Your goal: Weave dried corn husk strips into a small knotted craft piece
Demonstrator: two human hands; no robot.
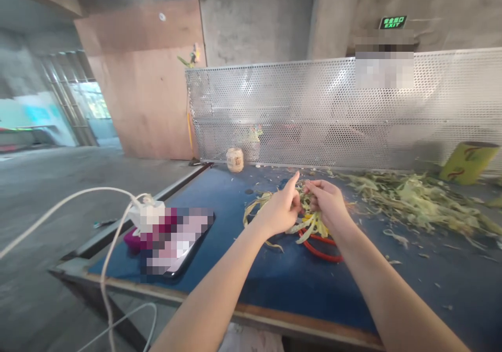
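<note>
Both hands meet over the blue table top (235,268), just above a small bundle of pale yellow-green leaf strips (309,227). My left hand (280,208) is closed round some of the strips, its index finger pointing up. My right hand (327,200) pinches the same strips from the right, fingers pressed together. Under the bundle lies a pair of red-handled scissors (323,250), only the loops showing.
A large heap of the same leaf strips (415,200) spreads across the table's right. A phone (178,245) with a white charger and cable (147,211) lies at left. A twine roll (235,159) and a yellow-green cylinder (468,162) stand by the perforated metal screen (314,111).
</note>
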